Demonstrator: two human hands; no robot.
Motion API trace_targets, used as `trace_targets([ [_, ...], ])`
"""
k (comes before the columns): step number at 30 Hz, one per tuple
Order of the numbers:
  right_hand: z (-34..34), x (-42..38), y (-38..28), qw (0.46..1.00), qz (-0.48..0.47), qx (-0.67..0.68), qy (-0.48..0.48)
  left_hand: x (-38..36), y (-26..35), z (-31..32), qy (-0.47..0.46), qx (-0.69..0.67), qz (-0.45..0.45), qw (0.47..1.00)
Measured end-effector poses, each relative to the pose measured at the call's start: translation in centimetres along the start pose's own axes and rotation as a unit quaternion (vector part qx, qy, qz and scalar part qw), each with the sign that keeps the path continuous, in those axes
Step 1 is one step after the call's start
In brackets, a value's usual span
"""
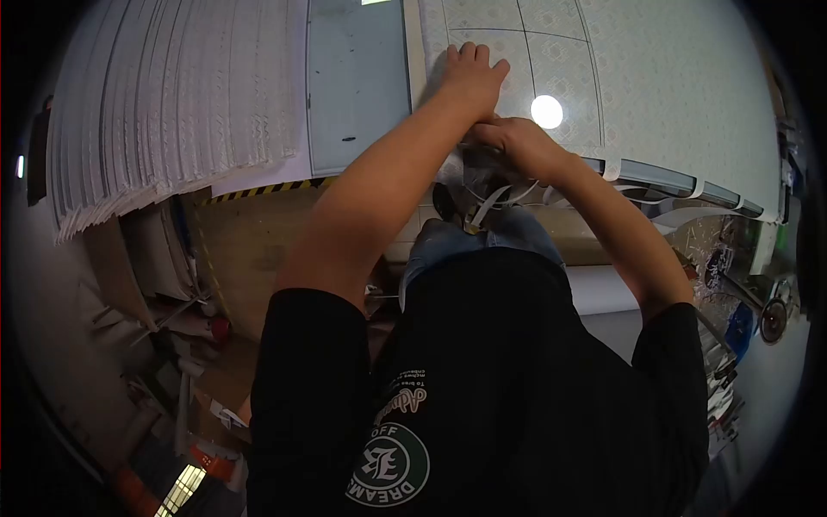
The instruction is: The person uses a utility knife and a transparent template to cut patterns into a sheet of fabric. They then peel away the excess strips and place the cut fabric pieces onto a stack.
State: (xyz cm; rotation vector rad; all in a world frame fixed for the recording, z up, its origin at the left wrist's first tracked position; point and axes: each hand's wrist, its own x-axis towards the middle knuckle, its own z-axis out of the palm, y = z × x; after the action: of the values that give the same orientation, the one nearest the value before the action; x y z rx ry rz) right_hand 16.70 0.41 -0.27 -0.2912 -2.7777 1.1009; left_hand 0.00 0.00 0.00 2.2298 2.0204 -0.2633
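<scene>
My left hand [475, 73] rests palm down on a pale patterned sheet [560, 52] marked with dark lines, its fingers slightly apart near the sheet's left edge. Close below the left wrist, my right hand [527, 145] is closed at the front edge of the table. What its fingers hold is hidden from this angle. Under it, clear crumpled film [482, 172] and a thin white strip [489, 205] hang down in front of my jeans.
A tall row of stacked white panels [181, 95] stands on the left, beside a grey-blue board [357, 86]. Black-and-yellow tape [258, 191] runs along an edge below. White bands [612, 170] wrap the table's front rail. Rolls and scraps lie at the lower right.
</scene>
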Motion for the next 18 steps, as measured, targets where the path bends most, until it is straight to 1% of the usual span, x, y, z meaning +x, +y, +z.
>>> trace_targets([
  [2, 0.5, -0.8, 0.5, 1.000, 0.014, 0.007, 0.009, 0.0, 0.4, -0.1, -0.013, -0.037, 0.005, 0.999],
  [3, 1.0, -0.5, -0.7, 0.999, 0.005, 0.031, 0.008, -1.2, -0.3, -0.7, -0.035, -0.031, -0.006, 0.999],
  [6, 0.8, -1.1, -0.7, 1.000, 0.012, -0.006, 0.014, 0.3, -1.1, -1.5, -0.036, -0.057, 0.009, 0.998],
  [8, 2.3, -1.9, -1.1, 0.996, 0.045, -0.012, 0.071, 1.3, -2.0, -1.6, -0.064, -0.026, 0.047, 0.996],
  [9, 3.0, -2.2, -1.6, 0.996, 0.053, -0.012, 0.075, 1.8, -2.2, -1.5, -0.065, -0.026, 0.056, 0.996],
  [11, 4.1, -2.4, -2.9, 0.985, 0.121, 0.003, 0.123, 3.0, -2.9, -1.8, -0.053, -0.024, 0.072, 0.996],
  [12, 4.4, -2.3, -3.7, 0.983, 0.130, 0.000, 0.131, 3.6, -3.1, -2.1, -0.051, -0.022, 0.084, 0.995],
  [14, 5.5, -2.2, -5.5, 0.961, 0.191, -0.001, 0.200, 4.9, -2.7, -2.7, -0.111, 0.021, 0.091, 0.989],
  [15, 6.1, -2.0, -6.3, 0.954, 0.211, -0.002, 0.211, 5.6, -2.4, -3.3, -0.113, 0.024, 0.115, 0.987],
  [17, 7.2, -1.5, -7.9, 0.926, 0.288, 0.004, 0.243, 6.7, -1.7, -4.4, -0.224, 0.142, 0.162, 0.951],
  [18, 7.8, -0.9, -8.5, 0.919, 0.304, 0.000, 0.250, 7.3, -1.4, -4.5, -0.220, 0.143, 0.181, 0.948],
])
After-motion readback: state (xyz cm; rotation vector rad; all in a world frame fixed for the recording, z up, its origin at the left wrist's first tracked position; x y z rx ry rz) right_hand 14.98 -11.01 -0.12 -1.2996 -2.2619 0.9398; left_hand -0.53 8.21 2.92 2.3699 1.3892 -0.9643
